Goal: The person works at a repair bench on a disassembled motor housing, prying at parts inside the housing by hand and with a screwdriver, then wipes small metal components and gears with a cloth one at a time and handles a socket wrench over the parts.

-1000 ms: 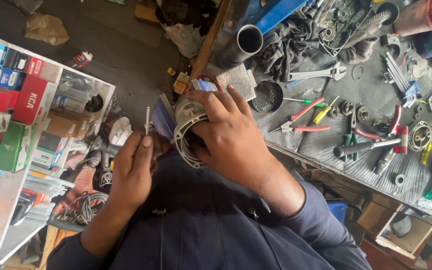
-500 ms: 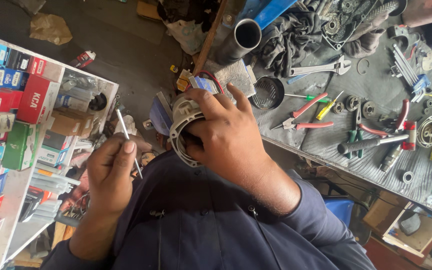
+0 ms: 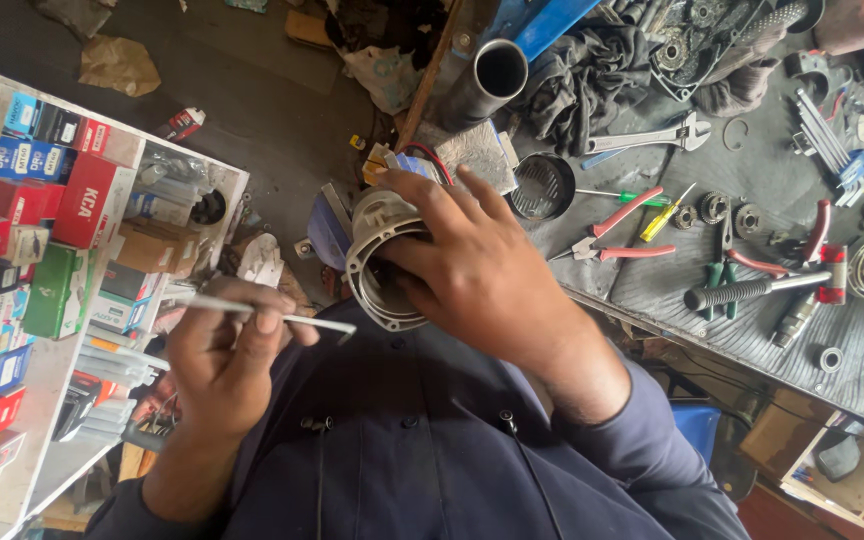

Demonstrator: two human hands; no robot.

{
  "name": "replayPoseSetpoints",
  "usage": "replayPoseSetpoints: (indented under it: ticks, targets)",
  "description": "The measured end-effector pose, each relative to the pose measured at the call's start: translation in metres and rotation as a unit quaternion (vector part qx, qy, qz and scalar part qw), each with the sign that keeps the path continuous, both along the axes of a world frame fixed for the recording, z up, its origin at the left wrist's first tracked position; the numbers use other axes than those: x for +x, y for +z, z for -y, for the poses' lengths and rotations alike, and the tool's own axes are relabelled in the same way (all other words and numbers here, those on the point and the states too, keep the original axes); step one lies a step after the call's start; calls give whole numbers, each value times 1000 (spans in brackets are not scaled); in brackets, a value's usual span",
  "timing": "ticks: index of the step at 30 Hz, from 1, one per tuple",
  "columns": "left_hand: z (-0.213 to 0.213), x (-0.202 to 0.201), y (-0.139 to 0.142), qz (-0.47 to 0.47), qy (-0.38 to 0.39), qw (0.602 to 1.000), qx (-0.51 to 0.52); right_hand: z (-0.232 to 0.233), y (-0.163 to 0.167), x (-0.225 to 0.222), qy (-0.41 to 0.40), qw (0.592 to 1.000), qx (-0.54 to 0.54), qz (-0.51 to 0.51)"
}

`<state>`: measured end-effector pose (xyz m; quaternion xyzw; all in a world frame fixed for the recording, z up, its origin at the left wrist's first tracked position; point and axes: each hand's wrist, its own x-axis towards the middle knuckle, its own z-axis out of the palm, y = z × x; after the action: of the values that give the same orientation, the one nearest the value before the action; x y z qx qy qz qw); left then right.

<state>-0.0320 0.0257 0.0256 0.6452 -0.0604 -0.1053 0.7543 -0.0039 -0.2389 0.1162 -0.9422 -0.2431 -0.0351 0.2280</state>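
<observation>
My right hand (image 3: 482, 270) grips a round grey metal motor housing (image 3: 377, 265) in front of my chest, with fingers over its rim and the thumb inside its open end. My left hand (image 3: 222, 365) holds a thin metal pick (image 3: 282, 318), which lies nearly level with its tip pointing right. The tip stops just below and left of the housing without touching it. Red and blue wires (image 3: 422, 160) show behind the housing.
On the right, a dark workbench (image 3: 752, 170) carries a wrench (image 3: 652, 138), red-handled pliers (image 3: 617, 250), screwdrivers, bearings and a steel tube (image 3: 487, 75). On the left is a shelf (image 3: 62, 380) of coloured boxes. Paper scraps litter the floor above.
My left hand has dropped down and away from the housing. The pick has swung from upright to nearly level. My right hand keeps its grip on the housing.
</observation>
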Motion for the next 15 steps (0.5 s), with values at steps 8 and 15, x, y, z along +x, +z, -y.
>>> replayPoseSetpoints:
  ticks: [8,15]
  targets:
    - [24,10,49,178,-151,972,32,22,6,-35,71,952,297,8]
    - [81,31,76,283,-223,916,178,67,-62,-79,24,921,356,156]
